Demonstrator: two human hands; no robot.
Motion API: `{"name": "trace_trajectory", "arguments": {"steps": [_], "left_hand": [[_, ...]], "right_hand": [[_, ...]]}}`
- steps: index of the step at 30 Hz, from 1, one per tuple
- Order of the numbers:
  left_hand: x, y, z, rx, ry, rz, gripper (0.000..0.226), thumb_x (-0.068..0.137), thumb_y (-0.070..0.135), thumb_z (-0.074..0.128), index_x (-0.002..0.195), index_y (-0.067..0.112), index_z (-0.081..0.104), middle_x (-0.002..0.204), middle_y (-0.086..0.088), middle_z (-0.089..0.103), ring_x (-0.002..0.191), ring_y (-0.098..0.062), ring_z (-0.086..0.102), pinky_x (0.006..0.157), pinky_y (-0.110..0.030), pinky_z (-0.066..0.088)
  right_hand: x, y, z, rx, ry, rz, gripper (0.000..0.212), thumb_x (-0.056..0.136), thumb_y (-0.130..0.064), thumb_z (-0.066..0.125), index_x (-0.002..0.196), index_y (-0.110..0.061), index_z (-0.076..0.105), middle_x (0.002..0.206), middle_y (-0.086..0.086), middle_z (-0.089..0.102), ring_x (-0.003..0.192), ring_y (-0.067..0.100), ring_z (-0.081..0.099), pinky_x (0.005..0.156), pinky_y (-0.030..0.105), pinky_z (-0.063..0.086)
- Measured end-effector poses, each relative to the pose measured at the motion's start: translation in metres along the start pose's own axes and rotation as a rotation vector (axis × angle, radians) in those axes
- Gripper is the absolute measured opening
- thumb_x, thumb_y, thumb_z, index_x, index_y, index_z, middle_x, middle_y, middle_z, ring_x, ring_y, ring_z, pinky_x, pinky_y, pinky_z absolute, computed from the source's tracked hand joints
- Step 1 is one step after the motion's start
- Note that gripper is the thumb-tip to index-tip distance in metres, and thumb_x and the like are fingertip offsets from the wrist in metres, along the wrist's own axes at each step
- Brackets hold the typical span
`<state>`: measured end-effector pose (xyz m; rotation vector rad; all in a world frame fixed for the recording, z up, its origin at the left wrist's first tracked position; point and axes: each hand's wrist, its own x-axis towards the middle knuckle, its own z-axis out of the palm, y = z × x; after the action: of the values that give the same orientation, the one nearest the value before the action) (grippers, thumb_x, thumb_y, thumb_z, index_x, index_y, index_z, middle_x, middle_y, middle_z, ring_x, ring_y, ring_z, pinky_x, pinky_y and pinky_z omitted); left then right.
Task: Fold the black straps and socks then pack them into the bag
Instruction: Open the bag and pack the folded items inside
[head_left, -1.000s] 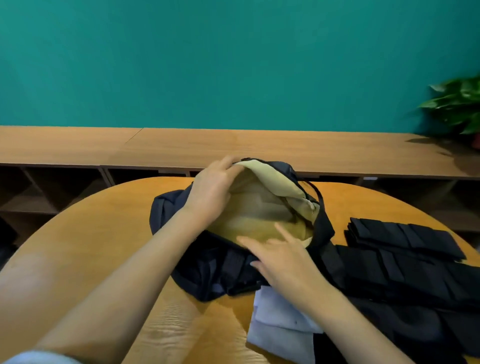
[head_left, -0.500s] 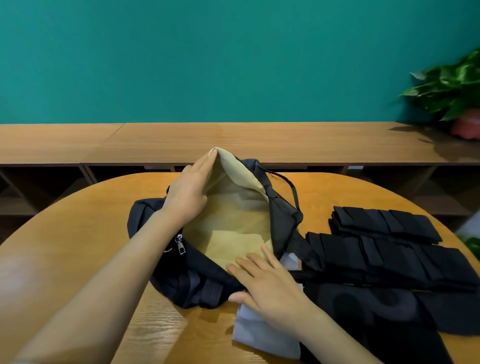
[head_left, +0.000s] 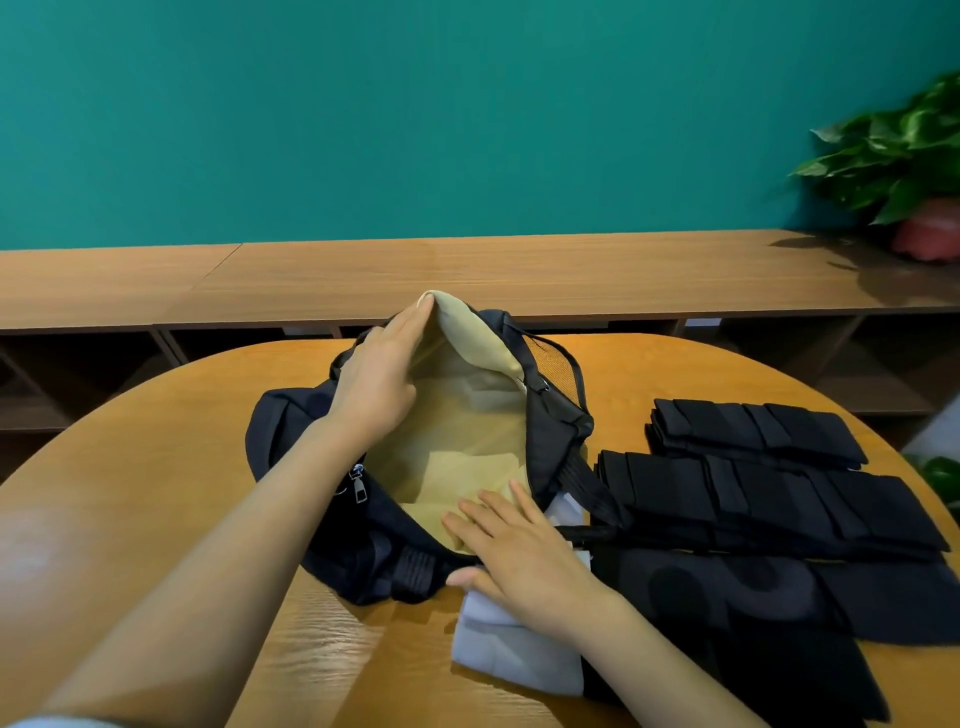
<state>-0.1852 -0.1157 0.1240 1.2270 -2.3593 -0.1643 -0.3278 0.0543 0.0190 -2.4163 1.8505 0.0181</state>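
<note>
Head view. Black bag (head_left: 291, 441) in the middle of the round wooden bench (head_left: 156, 467), unzipped and gaping wide, pale yellow lining (head_left: 457, 431) showing inside, silver zip pull (head_left: 359, 488) hanging at the near-left rim. Far flap standing up in a point.

Left hand (head_left: 379, 379) at the bag's far-left rim, fingers nearly straight and laid along that raised flap, fingertips at its top edge; no curl round anything. Right hand (head_left: 519, 551) flat and spread at the near-right rim, fingers resting on the lining just inside the mouth, palm over a pale grey cloth (head_left: 509, 654) half tucked under the bag's edge.

Right of the bag, clear of both hands: two rows of folded black straps or socks, a shorter far row (head_left: 753, 428) and a longer near row (head_left: 753, 499), too dark to tell which is which. Nearer still, a flat black cloth (head_left: 727, 597) beside the right wrist, touching the grey cloth.

Behind the bench, a long wooden shelf (head_left: 467, 275) against a teal wall, a potted plant (head_left: 904, 156) at its right end.
</note>
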Motion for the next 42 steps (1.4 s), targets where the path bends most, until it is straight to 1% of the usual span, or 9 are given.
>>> {"name": "trace_trajectory", "arguments": {"steps": [5,8,10,13,18,24,30,39,42], "left_hand": [[-0.004,-0.001,-0.002,0.004,-0.002,0.009,0.102,0.074,-0.019,0.049,0.155,0.033,0.014,0.159,0.012,0.023,0.131,-0.029,0.041,0.09,-0.05,0.05],[-0.006,0.003,-0.003,0.0,0.005,0.001,0.101,0.075,-0.019,0.049,0.154,0.033,0.015,0.159,0.012,0.024,0.132,-0.029,0.04,0.091,-0.05,0.05],[-0.006,0.006,-0.002,-0.004,0.01,-0.001,0.101,0.074,-0.02,0.048,0.154,0.033,0.017,0.159,0.011,0.025,0.133,-0.029,0.039,0.093,-0.049,0.048],[-0.004,0.006,-0.001,-0.008,0.021,-0.014,0.101,0.074,-0.02,0.048,0.154,0.034,0.018,0.159,0.011,0.025,0.135,-0.028,0.037,0.092,-0.048,0.049],[-0.001,0.006,0.005,-0.017,0.029,-0.031,0.101,0.074,-0.02,0.049,0.153,0.036,0.019,0.158,0.01,0.026,0.137,-0.025,0.036,0.085,-0.046,0.053],[0.005,0.004,0.014,-0.026,0.032,-0.025,0.101,0.075,-0.019,0.051,0.153,0.036,0.019,0.158,0.009,0.027,0.136,-0.023,0.038,0.08,-0.042,0.055],[0.01,0.006,0.018,-0.048,0.045,-0.026,0.1,0.076,-0.02,0.053,0.153,0.035,0.021,0.157,0.007,0.029,0.135,-0.023,0.04,0.086,-0.042,0.055],[0.013,-0.001,0.022,-0.075,0.048,-0.012,0.101,0.074,-0.021,0.053,0.153,0.035,0.021,0.156,0.01,0.029,0.134,-0.021,0.04,0.086,-0.042,0.055],[0.012,-0.004,0.02,-0.093,0.046,-0.007,0.103,0.074,-0.022,0.051,0.153,0.036,0.021,0.157,0.011,0.028,0.138,-0.02,0.036,0.091,-0.043,0.053]], "right_hand": [[-0.01,-0.005,-0.009,-0.049,0.109,-0.087,0.064,0.095,-0.063,0.023,0.136,-0.023,0.052,0.136,0.001,0.058,0.13,0.024,0.05,0.112,0.049,0.015],[-0.019,-0.005,-0.012,0.08,0.047,-0.168,0.075,0.095,-0.066,0.015,0.153,-0.021,0.028,0.16,0.003,0.025,0.15,0.022,0.011,0.118,0.041,-0.014],[-0.022,-0.002,-0.02,0.272,0.074,-0.215,0.075,0.093,-0.064,0.017,0.153,-0.022,0.028,0.162,-0.001,0.018,0.15,0.011,-0.001,0.116,0.029,-0.018],[-0.03,0.015,-0.044,0.56,0.264,-0.22,0.047,0.101,-0.043,0.042,0.14,-0.019,0.052,0.151,-0.007,0.041,0.142,-0.004,0.02,0.115,0.012,0.005],[-0.043,0.107,-0.065,0.314,0.516,0.095,0.037,0.098,-0.021,0.055,0.135,-0.024,0.056,0.146,-0.007,0.046,0.137,0.008,0.037,0.114,0.029,0.03],[-0.055,0.217,-0.075,-0.041,0.043,0.65,0.061,0.095,-0.033,0.059,0.15,-0.035,0.033,0.153,0.003,0.033,0.131,0.031,0.035,0.093,0.041,0.047],[-0.039,0.238,-0.066,0.049,-0.158,0.67,0.068,0.091,-0.032,0.067,0.15,-0.033,0.033,0.126,0.007,0.045,0.116,0.033,0.051,0.085,0.039,0.044],[0.005,0.229,-0.054,0.074,0.017,0.671,0.071,0.09,-0.053,0.058,0.15,-0.022,0.034,0.128,0.009,0.048,0.11,0.032,0.056,0.079,0.036,0.049],[0.012,0.233,-0.054,0.077,0.118,0.634,0.086,0.079,-0.068,0.062,0.147,-0.023,0.038,0.132,0.007,0.041,0.12,0.028,0.043,0.087,0.036,0.045]]}}
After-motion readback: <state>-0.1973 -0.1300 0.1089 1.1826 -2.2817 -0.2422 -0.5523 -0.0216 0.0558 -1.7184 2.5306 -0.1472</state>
